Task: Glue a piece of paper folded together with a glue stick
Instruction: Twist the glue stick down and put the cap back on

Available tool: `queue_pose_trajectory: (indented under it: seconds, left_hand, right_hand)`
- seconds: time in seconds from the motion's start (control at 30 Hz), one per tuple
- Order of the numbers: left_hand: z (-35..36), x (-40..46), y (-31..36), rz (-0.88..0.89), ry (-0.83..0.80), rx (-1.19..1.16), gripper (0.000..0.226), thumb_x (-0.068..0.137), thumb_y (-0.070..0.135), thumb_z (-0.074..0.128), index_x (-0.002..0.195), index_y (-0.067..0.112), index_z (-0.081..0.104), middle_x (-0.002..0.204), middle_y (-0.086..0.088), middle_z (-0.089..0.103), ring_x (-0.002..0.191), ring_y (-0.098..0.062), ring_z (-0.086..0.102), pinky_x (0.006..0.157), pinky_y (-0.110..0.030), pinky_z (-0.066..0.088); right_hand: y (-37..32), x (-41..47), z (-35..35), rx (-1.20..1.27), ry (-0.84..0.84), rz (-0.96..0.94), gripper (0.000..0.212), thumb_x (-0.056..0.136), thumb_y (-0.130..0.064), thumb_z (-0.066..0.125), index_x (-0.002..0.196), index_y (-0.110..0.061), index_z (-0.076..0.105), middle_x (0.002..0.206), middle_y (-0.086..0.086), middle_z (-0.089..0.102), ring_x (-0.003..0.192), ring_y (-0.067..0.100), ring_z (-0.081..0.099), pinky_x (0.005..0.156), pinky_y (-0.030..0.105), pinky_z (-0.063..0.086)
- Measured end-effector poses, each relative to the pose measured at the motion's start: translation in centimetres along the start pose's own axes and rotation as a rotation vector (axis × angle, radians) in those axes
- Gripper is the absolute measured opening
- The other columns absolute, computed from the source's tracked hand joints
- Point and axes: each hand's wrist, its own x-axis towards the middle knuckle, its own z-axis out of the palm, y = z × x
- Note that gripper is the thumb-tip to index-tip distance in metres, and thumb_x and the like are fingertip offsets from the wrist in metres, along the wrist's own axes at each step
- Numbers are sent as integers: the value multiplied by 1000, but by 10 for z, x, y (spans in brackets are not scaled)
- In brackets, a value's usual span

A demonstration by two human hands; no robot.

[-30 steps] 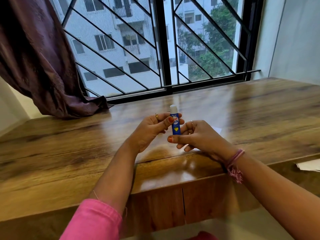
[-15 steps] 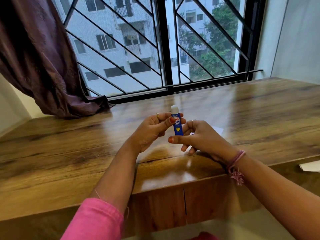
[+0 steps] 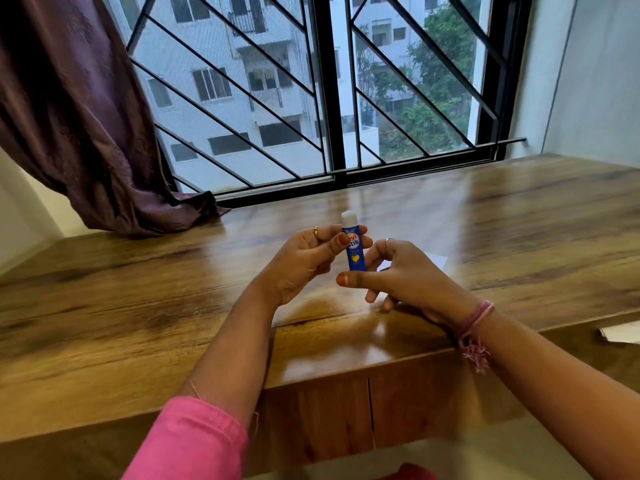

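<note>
A blue glue stick (image 3: 355,252) with a white top stands upright above the wooden table (image 3: 138,306), held between both hands. My left hand (image 3: 304,261) pinches its upper body between the thumb and fingers. My right hand (image 3: 405,275) holds its lower end, thumb in front and fingers curled behind. A white piece of paper (image 3: 437,261) lies flat on the table just behind my right hand, mostly hidden by it.
A barred window (image 3: 332,98) runs along the table's far edge. A purple curtain (image 3: 79,133) drapes onto the table at the back left. Another white sheet (image 3: 621,332) shows at the right edge, below the tabletop.
Both hands keep their hold on the glue stick in nearly the same spot. My right hand's fingers have shifted slightly around the stick's lower end.
</note>
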Motion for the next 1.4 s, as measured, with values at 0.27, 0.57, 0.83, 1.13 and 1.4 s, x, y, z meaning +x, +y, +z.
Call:
queue_pose_trajectory:
  seconds: [0.27,0.57,0.83,1.13,1.4]
  left_hand:
    - [0,0,-1,-12,-33,27,31,84,45,58,110,32,70,109,2,72,78,-29,43,68,-31,33]
    - [-1,1,-4,-18,-51,26,34,86,44,58,114,27,69,113,-9,68,66,-15,44,67,-29,36]
    - [-2,0,-4,-21,-53,64,27,89,41,56,111,32,69,110,4,72,65,-3,45,61,-23,33]
    - [-3,0,-5,-9,-25,17,25,92,33,53,110,31,70,105,6,72,60,2,48,64,-28,33]
    - [-1,0,-4,-17,-20,48,24,92,37,54,111,34,69,111,4,71,62,1,47,63,-27,32]
  right_hand:
    - [0,-2,-4,106,-120,26,31,76,-24,75,102,-10,67,102,6,67,72,13,70,44,22,52]
    - [-1,-3,0,-75,-33,-11,47,61,-41,83,93,-12,64,84,3,65,64,12,68,50,23,53]
    - [0,-3,-3,36,-86,58,25,73,-22,78,92,-9,68,94,10,70,61,11,67,43,20,51]
    - [-1,-5,-2,9,-86,27,32,75,-32,77,99,-14,66,87,12,70,61,15,66,44,20,49]
    - [-1,-5,0,-197,95,-68,27,63,-36,85,72,-21,65,67,-6,69,45,10,63,41,14,43]
